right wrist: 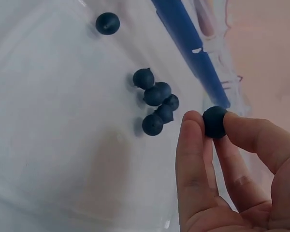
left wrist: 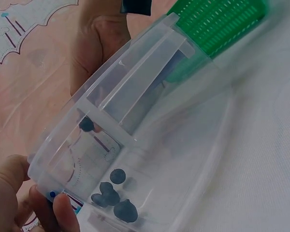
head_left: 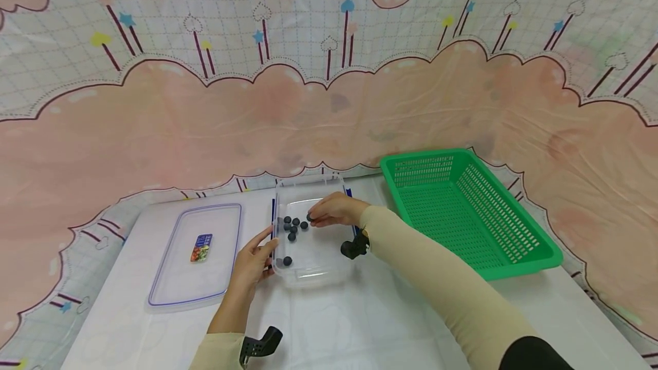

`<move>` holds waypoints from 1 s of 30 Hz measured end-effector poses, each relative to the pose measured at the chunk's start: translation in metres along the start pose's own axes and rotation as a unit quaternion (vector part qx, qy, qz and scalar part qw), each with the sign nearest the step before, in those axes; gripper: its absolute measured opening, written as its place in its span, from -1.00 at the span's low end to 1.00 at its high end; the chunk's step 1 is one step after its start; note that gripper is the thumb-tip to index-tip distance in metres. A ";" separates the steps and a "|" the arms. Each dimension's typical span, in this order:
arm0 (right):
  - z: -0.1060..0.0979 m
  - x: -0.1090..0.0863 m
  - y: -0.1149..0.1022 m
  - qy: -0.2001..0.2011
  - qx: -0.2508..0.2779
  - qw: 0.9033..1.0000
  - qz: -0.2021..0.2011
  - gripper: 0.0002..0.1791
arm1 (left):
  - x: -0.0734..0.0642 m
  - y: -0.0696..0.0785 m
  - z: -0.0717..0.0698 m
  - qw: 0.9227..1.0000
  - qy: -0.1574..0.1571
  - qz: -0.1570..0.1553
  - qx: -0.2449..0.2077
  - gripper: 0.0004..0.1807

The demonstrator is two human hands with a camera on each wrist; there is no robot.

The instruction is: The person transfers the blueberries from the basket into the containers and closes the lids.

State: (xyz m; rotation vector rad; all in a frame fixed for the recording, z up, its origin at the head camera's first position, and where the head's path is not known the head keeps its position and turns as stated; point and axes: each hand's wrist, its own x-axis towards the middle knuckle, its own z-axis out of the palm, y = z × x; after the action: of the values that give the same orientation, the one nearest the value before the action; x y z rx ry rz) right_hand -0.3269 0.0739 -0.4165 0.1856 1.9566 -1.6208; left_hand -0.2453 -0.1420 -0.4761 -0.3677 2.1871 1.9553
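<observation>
A clear plastic box with blue side clips stands uncovered on the table. My left hand grips its left wall near the front corner; in the left wrist view, the fingers and thumb lie around the rim. Over the box, my right hand pinches one dark blueberry between thumb and fingertips. Several more round blueberries lie clustered on the box floor towards the left. A single blueberry sits apart from them, near the front left corner.
To the left, a clear lid with a blue edge lies flat, a small printed card on it. A green plastic basket stands at the right. Behind the white table hangs a patterned cloth.
</observation>
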 end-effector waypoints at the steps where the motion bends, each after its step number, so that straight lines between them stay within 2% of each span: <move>1: 0.001 0.002 0.000 0.005 -0.001 1.000 0.002 -0.71 | 0.000 0.000 0.000 1.000 0.000 0.000 0.000 -0.45; 12: 0.017 0.014 0.013 0.040 -0.011 0.999 0.006 -0.78 | 0.001 0.000 -0.001 1.000 0.001 -0.011 0.001 -0.44; 20: 0.024 0.021 0.018 0.045 -0.004 0.999 0.005 -0.80 | 0.001 0.000 -0.001 1.000 0.004 -0.009 0.004 -0.45; 30: 0.024 0.046 0.026 0.065 -0.006 0.997 0.048 -0.81 | 0.002 -0.001 0.001 1.000 0.005 -0.005 0.002 -0.45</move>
State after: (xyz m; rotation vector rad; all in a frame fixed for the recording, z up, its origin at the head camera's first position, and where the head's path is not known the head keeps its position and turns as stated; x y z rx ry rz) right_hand -0.3444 0.0464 -0.4649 0.3834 2.0212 -1.5685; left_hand -0.2468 -0.1417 -0.4774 -0.3894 2.1899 1.9484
